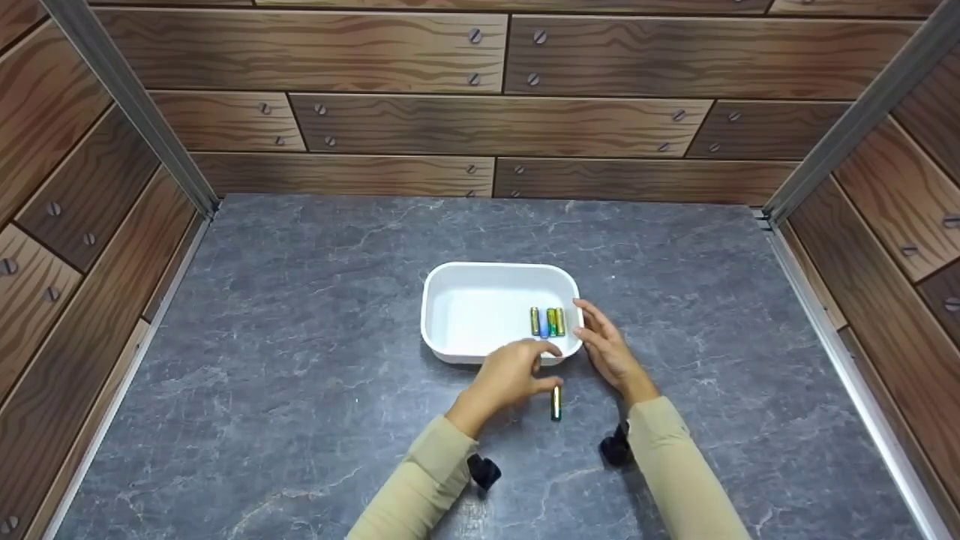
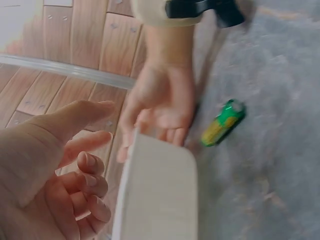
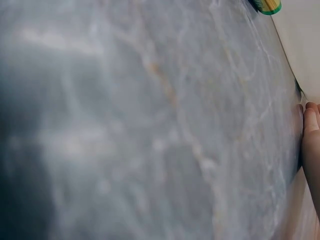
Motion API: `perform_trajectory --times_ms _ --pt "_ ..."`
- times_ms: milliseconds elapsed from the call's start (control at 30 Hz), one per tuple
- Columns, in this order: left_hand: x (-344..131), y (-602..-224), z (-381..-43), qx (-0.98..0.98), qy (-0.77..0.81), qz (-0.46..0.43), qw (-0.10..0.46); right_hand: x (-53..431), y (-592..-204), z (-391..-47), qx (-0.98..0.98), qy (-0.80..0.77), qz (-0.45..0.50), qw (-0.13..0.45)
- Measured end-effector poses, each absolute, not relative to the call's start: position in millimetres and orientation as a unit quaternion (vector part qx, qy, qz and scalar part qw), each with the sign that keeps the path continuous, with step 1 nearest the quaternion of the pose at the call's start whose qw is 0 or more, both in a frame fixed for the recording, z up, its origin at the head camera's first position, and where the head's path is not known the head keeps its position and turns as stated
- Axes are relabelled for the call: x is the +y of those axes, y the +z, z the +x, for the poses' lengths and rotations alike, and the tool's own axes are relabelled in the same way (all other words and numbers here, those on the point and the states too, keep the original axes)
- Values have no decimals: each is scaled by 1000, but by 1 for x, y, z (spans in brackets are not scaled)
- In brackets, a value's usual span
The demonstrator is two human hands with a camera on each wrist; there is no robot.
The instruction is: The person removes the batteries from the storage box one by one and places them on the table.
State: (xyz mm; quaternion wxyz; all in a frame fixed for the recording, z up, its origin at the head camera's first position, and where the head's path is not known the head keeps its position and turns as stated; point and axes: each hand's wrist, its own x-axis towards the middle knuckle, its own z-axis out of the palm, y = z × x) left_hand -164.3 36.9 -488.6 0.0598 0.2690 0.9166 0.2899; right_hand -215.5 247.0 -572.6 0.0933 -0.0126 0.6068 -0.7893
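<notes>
A white plastic tub [image 1: 465, 358] stands on the grey marbled table. Inside it, at the right end, several batteries [image 1: 551, 321] lie side by side, green-gold ones and a blue one. One more green-and-gold battery [image 1: 556, 403] is on the table in front of the tub; it also shows in the left wrist view as a green battery [image 2: 224, 122]. My left hand [image 1: 517, 371] hovers by the tub's front rim just over this battery, fingers loosely bent and nothing between them. With its fingers and thumb at the right end, my right hand [image 1: 609, 352] holds the tub's rim.
Wood-plank patterned walls [image 1: 495, 124] enclose the table at the back and both sides, with metal rails [image 1: 847, 367] along the side edges. Black wrist camera mounts [image 1: 484, 472] hang under the sleeves, close to the tabletop [image 1: 300, 337].
</notes>
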Motion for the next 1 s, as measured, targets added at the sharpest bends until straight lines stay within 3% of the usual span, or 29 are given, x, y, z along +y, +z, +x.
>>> perform_trajectory --times_ms 567,1000 --pt "33 -488 -200 924 304 230 40 247 -573 -216 608 -789 -1 87" --pt "39 -497 -225 940 271 200 62 247 -574 -217 602 -793 -6 90"
